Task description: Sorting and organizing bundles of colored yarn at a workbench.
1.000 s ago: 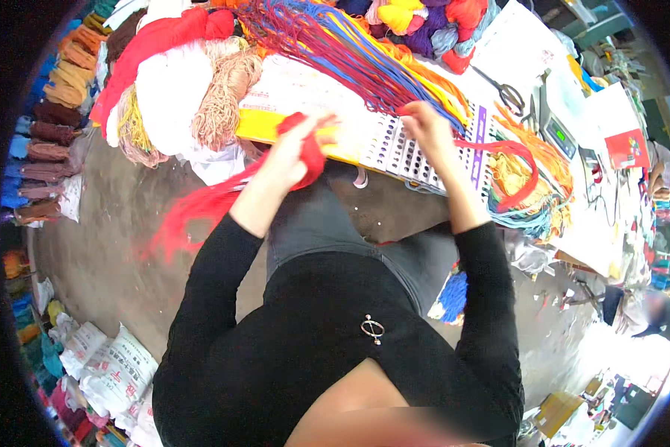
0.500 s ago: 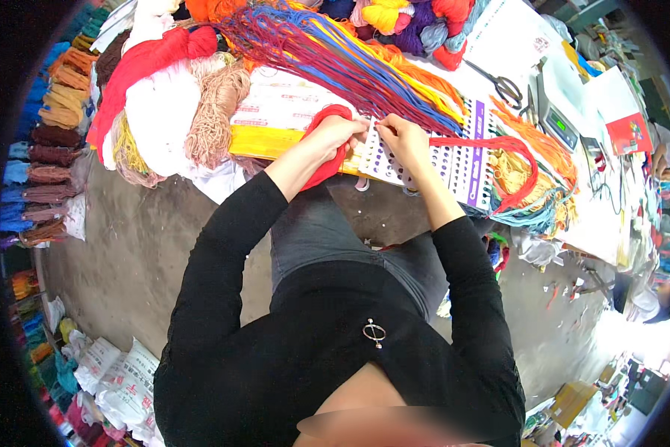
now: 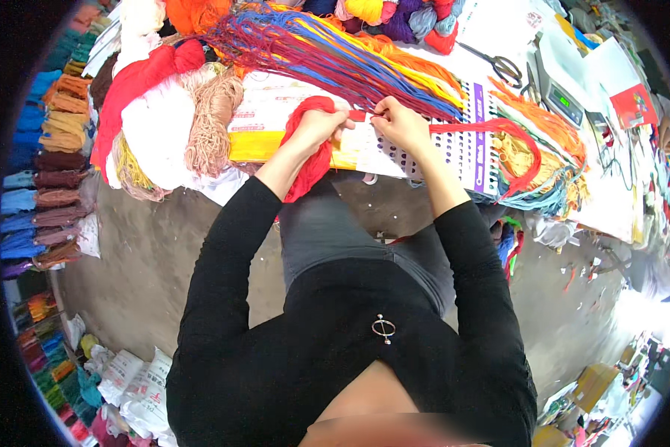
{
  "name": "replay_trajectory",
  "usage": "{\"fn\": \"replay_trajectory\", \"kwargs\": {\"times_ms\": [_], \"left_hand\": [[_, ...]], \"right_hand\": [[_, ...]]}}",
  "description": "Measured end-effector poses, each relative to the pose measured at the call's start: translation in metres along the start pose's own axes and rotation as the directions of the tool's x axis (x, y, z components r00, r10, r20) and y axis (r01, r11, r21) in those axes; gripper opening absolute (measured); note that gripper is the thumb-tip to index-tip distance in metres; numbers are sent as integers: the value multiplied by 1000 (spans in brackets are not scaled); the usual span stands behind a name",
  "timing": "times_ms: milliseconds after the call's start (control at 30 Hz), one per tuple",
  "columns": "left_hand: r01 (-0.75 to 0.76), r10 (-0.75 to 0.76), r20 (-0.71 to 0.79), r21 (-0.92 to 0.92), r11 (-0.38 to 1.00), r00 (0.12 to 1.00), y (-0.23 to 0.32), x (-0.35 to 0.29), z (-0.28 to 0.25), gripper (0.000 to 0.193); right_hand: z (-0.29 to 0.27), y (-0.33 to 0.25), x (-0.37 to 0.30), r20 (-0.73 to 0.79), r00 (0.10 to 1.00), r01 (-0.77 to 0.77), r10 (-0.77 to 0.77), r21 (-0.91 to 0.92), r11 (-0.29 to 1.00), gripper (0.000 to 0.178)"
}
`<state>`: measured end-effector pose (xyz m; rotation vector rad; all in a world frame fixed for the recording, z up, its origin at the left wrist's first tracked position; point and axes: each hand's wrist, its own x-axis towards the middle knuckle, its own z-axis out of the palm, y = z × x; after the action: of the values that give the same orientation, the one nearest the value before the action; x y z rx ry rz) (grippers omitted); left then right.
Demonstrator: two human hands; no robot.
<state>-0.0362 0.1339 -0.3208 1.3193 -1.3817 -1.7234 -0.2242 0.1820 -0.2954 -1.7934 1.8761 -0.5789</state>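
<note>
My left hand (image 3: 322,128) is closed around a thick skein of red yarn (image 3: 313,175), which hangs over the table's front edge. Between the two hands a short stretch of red yarn shows. My right hand (image 3: 403,128) has its fingers pinched together at that stretch, just above a white card with rows of punched holes (image 3: 450,158). More red yarn comes out on the right side of this hand and loops over the card's purple strip toward loose yarn. The exact hold of the right fingertips is partly hidden.
Long blue, maroon and yellow strands (image 3: 335,59) lie behind my hands. Scissors (image 3: 503,68) and a digital scale (image 3: 562,93) are at the back right. Beige yarn (image 3: 212,119) and a red hank (image 3: 137,82) lie left. Orange yarn (image 3: 551,134) lies beyond the card.
My hands have drawn apart, the left moving leftward with the red skein. A short red stretch now shows between them. The whole view has shifted slightly.
</note>
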Motion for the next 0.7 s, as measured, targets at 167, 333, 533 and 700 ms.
{"fn": "replay_trajectory", "kwargs": {"times_ms": [167, 333, 533, 700], "left_hand": [[14, -18, 56, 62, 998, 998, 5, -4, 6, 28], [210, -131, 283, -271, 939, 950, 26, -6, -13, 16], [171, 184, 429, -665, 727, 885, 57, -20, -38, 36], [80, -103, 450, 68, 994, 887, 27, -11, 26, 11]], "right_hand": [[2, -5, -4, -19, 1000, -23, 22, -40, 999, 31], [11, -5, -11, -149, 989, 3, -17, -92, 996, 25], [18, 1, -17, -308, 945, 120, -110, 11, 993, 20], [14, -3, -23, -373, 923, 196, -101, 228, 954, 16]]}}
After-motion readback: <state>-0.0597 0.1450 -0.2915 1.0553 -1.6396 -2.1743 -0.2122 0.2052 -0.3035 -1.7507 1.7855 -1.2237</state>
